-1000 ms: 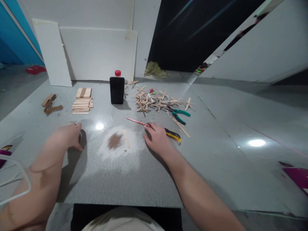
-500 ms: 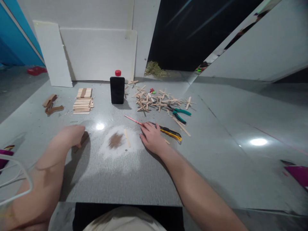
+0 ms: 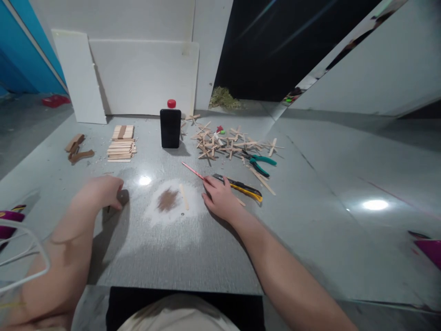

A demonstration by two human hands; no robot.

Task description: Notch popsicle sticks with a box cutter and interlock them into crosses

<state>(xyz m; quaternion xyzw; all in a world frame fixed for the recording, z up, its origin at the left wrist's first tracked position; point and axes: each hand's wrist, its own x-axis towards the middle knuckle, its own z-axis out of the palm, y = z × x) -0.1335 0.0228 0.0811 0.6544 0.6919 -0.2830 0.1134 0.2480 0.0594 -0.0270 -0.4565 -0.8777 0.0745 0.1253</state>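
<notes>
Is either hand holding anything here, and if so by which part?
The right hand rests its fingertips on the near end of the red pencil, not lifted. The left hand is curled on the table; whether it holds anything cannot be told.

Open grey floor (image 3: 193, 248) lies before me at lower centre. At upper right, scattered sticks (image 3: 227, 142), pliers (image 3: 259, 164) and a yellow knife (image 3: 241, 187) crowd my right hand (image 3: 220, 198); a black bottle (image 3: 170, 127) and stacked sticks (image 3: 121, 148) block upper centre and left.
</notes>
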